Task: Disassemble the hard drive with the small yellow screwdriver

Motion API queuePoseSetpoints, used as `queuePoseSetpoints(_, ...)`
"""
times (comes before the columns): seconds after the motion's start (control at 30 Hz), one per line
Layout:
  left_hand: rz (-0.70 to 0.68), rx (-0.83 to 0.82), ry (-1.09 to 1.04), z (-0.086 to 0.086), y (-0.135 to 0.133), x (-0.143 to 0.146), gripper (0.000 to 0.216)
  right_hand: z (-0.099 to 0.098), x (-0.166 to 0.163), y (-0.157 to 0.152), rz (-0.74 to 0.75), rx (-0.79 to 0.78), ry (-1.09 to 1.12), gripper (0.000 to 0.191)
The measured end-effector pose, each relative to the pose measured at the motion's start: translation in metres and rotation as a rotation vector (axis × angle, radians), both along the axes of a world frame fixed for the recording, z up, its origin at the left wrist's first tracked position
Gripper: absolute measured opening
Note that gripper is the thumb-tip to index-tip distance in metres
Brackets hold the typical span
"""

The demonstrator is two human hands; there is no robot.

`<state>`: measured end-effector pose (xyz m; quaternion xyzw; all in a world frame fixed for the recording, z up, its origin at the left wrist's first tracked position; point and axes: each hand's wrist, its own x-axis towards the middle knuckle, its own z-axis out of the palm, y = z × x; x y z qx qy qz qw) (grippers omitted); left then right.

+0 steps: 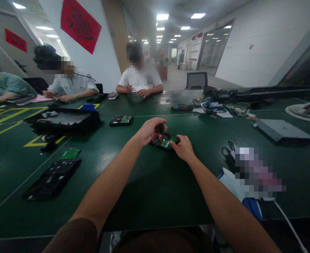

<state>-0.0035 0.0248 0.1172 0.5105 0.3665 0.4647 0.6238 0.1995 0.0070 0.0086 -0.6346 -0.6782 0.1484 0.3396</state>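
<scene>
A hard drive (166,143) lies on the green table in front of me, its green circuit board facing up beside dark metal. At its right end, my right hand (183,147) grips the edge, thumb on top by the board. My left hand (151,131) is over the drive's left side, fingers closed round a dark, upright object (161,128) whose lower end meets or hovers just above the drive. Its kind is mostly hidden by the fingers. Another hard drive (121,120) lies farther off to the left, board side up.
A black tray (62,119) with small parts stands left. Nearer are a black casing (53,177) and a loose green circuit board (70,153). On the right lie a silver box (283,130), cables (214,105) and a blurred-out item (257,172). Several people sit across the table.
</scene>
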Motion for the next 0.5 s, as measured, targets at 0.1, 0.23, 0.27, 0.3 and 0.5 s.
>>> queuePoseSetpoints(0.1,-0.014,-0.049,-0.05,-0.0016,0.0007,0.0022,0.024,0.002,-0.0007,-0.0008,0.008,0.012,-0.002,0.053)
queuePoseSetpoints(0.23,0.067,0.003,-0.018,-0.0005,0.002,0.0014,0.02,0.0019,-0.0003,-0.0007,-0.001,-0.009,0.008,0.056)
queuePoseSetpoints(0.27,0.097,0.032,0.013,0.0003,0.0019,0.0006,0.021,0.0014,0.0,-0.0006,-0.001,-0.017,0.008,0.057)
queuePoseSetpoints(0.3,0.119,0.057,0.043,0.0011,0.0017,-0.0003,0.023,0.0008,0.0002,-0.0004,0.0,-0.023,0.007,0.058)
queuePoseSetpoints(0.5,0.037,0.062,0.064,0.0025,0.001,-0.0026,0.031,-0.0005,0.0005,0.0002,-0.002,-0.017,0.014,0.058)
